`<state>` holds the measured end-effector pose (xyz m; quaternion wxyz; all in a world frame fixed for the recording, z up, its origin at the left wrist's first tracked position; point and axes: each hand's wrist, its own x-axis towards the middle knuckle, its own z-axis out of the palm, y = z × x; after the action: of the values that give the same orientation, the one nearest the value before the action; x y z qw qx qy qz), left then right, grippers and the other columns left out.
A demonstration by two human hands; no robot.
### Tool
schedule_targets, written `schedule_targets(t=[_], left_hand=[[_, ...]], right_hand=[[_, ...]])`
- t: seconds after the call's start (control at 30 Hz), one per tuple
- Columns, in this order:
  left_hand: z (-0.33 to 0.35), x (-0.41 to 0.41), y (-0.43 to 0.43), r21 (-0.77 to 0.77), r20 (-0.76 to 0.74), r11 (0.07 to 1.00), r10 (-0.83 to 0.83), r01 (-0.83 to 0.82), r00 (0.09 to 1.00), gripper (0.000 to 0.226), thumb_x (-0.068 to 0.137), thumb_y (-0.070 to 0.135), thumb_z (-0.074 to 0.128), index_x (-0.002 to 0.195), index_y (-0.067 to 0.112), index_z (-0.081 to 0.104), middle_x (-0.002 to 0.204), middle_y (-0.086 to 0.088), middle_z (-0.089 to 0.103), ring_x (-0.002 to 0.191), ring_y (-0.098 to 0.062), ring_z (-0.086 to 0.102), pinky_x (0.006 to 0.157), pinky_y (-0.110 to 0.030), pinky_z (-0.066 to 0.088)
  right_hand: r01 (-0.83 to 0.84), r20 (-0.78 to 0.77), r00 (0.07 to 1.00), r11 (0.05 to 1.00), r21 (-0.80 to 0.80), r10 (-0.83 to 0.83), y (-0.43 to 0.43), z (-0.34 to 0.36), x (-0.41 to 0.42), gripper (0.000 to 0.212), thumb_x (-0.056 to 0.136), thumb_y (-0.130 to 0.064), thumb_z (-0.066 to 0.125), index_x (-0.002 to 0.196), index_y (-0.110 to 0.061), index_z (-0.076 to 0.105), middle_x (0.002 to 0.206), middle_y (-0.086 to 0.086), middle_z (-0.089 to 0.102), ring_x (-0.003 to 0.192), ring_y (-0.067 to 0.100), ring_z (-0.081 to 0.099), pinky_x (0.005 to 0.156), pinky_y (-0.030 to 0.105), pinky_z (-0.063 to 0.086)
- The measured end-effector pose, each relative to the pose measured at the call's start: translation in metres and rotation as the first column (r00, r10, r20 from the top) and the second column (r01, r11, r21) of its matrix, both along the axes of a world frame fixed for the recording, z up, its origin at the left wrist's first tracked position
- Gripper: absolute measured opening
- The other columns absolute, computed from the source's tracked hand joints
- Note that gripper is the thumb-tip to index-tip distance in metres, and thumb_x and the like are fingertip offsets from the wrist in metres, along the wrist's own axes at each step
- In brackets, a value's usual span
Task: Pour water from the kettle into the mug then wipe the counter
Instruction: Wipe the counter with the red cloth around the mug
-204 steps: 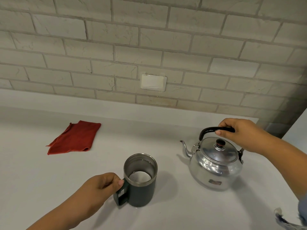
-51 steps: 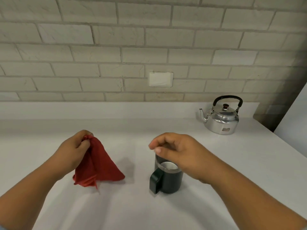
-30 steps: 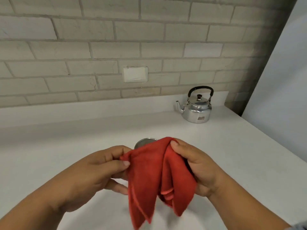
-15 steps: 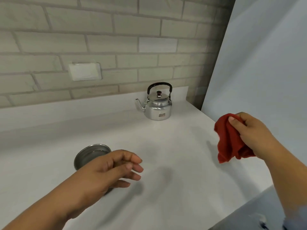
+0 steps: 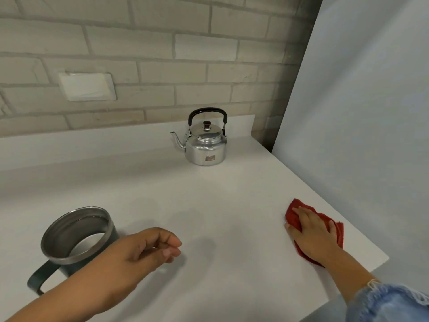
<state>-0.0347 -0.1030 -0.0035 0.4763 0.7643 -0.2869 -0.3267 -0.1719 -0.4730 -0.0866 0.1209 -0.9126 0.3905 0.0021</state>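
Note:
A shiny metal kettle with a black handle stands at the back of the white counter, spout to the left. A dark mug with a steel rim stands at the near left, water inside it. My right hand lies flat on a red cloth, pressing it onto the counter near the right edge. My left hand hovers just right of the mug with its fingers loosely curled and nothing in it.
A brick wall with a white cover plate runs behind the counter. A pale panel rises on the right. The counter's right edge and near corner lie close to the cloth.
My right hand came down from the air and now presses the red cloth flat on the counter. My left hand stays beside the mug, its fingers more curled.

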Motion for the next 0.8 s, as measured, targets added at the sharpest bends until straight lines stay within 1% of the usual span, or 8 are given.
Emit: schedule_targets(t=[0.07, 0.13, 0.23, 0.3, 0.4, 0.57, 0.67, 0.8], left_hand=[[-0.004, 0.0, -0.002, 0.017, 0.014, 1.0, 0.012, -0.012, 1.0, 0.025, 0.089, 0.011, 0.057, 0.087, 0.033, 0.07, 0.097, 0.004, 0.075, 0.094, -0.007, 0.068, 0.075, -0.008, 0.049], [-0.009, 0.0, -0.004, 0.026, 0.022, 0.999, 0.03, -0.031, 0.999, 0.02, 0.088, 0.011, 0.058, 0.091, 0.027, 0.07, 0.095, 0.005, 0.075, 0.094, -0.008, 0.068, 0.073, -0.006, 0.048], [-0.009, -0.002, -0.012, 0.038, 0.041, 0.999, 0.028, -0.03, 0.999, 0.018, 0.088, 0.009, 0.058, 0.093, 0.023, 0.069, 0.094, 0.006, 0.075, 0.092, -0.006, 0.068, 0.072, -0.005, 0.047], [-0.005, -0.004, -0.016, 0.032, 0.06, 0.999, 0.01, -0.012, 0.998, 0.02, 0.088, 0.013, 0.058, 0.091, 0.029, 0.07, 0.097, 0.006, 0.074, 0.093, -0.005, 0.068, 0.079, -0.008, 0.049], [0.0, -0.004, -0.016, 0.03, 0.097, 0.999, -0.013, 0.01, 0.995, 0.022, 0.087, 0.02, 0.059, 0.092, 0.041, 0.065, 0.102, 0.007, 0.073, 0.097, -0.005, 0.066, 0.093, -0.02, 0.048], [-0.002, -0.005, -0.01, 0.046, 0.113, 0.999, -0.007, 0.002, 0.994, 0.024, 0.087, 0.02, 0.058, 0.093, 0.042, 0.064, 0.101, 0.006, 0.073, 0.098, -0.007, 0.066, 0.098, -0.03, 0.047], [-0.005, -0.006, -0.013, 0.047, 0.153, 0.999, -0.011, 0.004, 0.988, 0.023, 0.088, 0.021, 0.059, 0.094, 0.042, 0.064, 0.101, 0.008, 0.073, 0.098, -0.006, 0.066, 0.098, -0.031, 0.048], [-0.012, -0.005, -0.018, 0.058, 0.25, 0.998, 0.019, -0.034, 0.968, 0.026, 0.088, 0.023, 0.058, 0.095, 0.048, 0.061, 0.103, 0.025, 0.067, 0.099, -0.001, 0.064, 0.09, -0.021, 0.049]], right_hand=[[-0.004, -0.037, 0.999, 1.0, -0.005, 0.003, -0.003, -0.001, 0.012, 0.058, 0.094, -0.052, 0.027, 0.147, -0.031, 0.018, 0.158, -0.007, 0.013, 0.145, 0.016, 0.01, 0.115, 0.052, -0.001], [-0.05, -0.069, 0.996, 0.999, 0.002, 0.05, 0.001, 0.0, 0.025, 0.058, 0.095, -0.051, 0.022, 0.148, -0.031, 0.012, 0.159, -0.008, 0.006, 0.146, 0.015, 0.004, 0.116, 0.052, 0.0], [-0.183, -0.096, 0.978, 0.983, 0.01, 0.184, 0.016, 0.0, 0.033, 0.056, 0.095, -0.051, 0.02, 0.148, -0.035, 0.009, 0.159, -0.013, 0.002, 0.145, 0.013, 0.004, 0.115, 0.048, 0.005], [-0.256, -0.095, 0.962, 0.967, -0.001, 0.254, 0.02, -0.001, 0.025, 0.054, 0.095, -0.053, 0.021, 0.146, -0.041, 0.009, 0.158, -0.018, 0.003, 0.145, 0.01, 0.006, 0.114, 0.046, 0.005], [-0.219, -0.082, 0.972, 0.976, 0.019, 0.22, 0.005, 0.003, 0.017, 0.052, 0.094, -0.056, 0.024, 0.143, -0.049, 0.01, 0.156, -0.022, 0.006, 0.144, 0.009, 0.006, 0.112, 0.051, 0.005], [-0.154, -0.103, 0.982, 0.988, 0.028, 0.156, -0.009, 0.002, 0.046, 0.052, 0.094, -0.054, 0.022, 0.145, -0.046, 0.012, 0.158, -0.019, 0.003, 0.145, 0.011, 0.003, 0.113, 0.058, 0.006], [-0.284, -0.072, 0.956, 0.959, 0.017, 0.284, 0.014, 0.0, 0.062, 0.051, 0.095, -0.051, 0.025, 0.145, -0.042, 0.016, 0.158, -0.019, 0.005, 0.145, 0.009, 0.005, 0.113, 0.053, 0.007], [-0.467, -0.037, 0.883, 0.883, 0.039, 0.469, 0.024, -0.004, 0.043, 0.051, 0.096, -0.047, 0.03, 0.145, -0.042, 0.017, 0.155, -0.022, 0.009, 0.145, 0.006, 0.006, 0.118, 0.041, 0.006]])
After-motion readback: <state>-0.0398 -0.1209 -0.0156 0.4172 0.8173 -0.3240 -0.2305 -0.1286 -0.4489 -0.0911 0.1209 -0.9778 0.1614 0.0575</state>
